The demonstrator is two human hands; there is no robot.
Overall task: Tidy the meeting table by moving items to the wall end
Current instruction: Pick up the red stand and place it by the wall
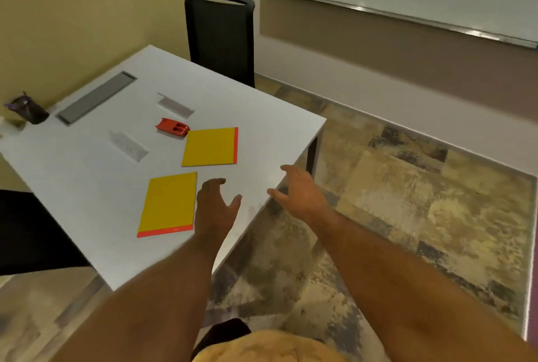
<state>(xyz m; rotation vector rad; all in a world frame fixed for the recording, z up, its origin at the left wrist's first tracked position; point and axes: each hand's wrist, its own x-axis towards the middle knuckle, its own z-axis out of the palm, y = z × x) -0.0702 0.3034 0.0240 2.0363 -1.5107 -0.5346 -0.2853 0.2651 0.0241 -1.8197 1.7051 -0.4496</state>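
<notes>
Left hand point(217, 206) spread wide, empty, above white worktop point(87, 187) beside a yellow notebook point(168, 204), right hand point(300, 190) open, empty, over its edge, black chair point(221, 38) beyond, patterned carpet point(407, 201) below

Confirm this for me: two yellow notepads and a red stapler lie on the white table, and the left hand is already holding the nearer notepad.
Not quite. In the head view the left hand is open and empty, beside the nearer notepad, not holding it. The rest stands: two yellow notepads, the farther one near the red stapler, lie on the white table.
</notes>
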